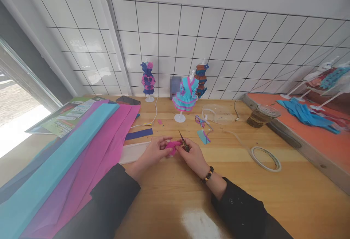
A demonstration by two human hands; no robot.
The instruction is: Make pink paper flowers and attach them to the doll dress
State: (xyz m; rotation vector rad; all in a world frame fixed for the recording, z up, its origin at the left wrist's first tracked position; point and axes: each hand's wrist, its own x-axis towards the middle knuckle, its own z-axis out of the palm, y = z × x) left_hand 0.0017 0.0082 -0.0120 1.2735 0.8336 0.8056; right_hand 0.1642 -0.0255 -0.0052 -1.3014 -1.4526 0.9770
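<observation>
A small pink piece of paper or fabric [172,146] is pinched between both hands above the wooden table [169,202]. My left hand [158,149] grips its left side with fingers and thumb. My right hand [193,153] holds the piece's right edge and also dark pointed tweezers [184,142], whose tips point up and to the left. Beyond the hands stands a small turquoise dress with pink trim [186,95] on a white stand. A turquoise scrap [203,137] lies to the right of the tweezers.
Long pink [109,137] and turquoise sheets [62,151] cover the left side. A dark blue strip [139,134] lies left of the hands. On the right are a tape roll [265,159], a cup [262,116] and an orange raised surface [300,129]. Two more dressed stands are behind.
</observation>
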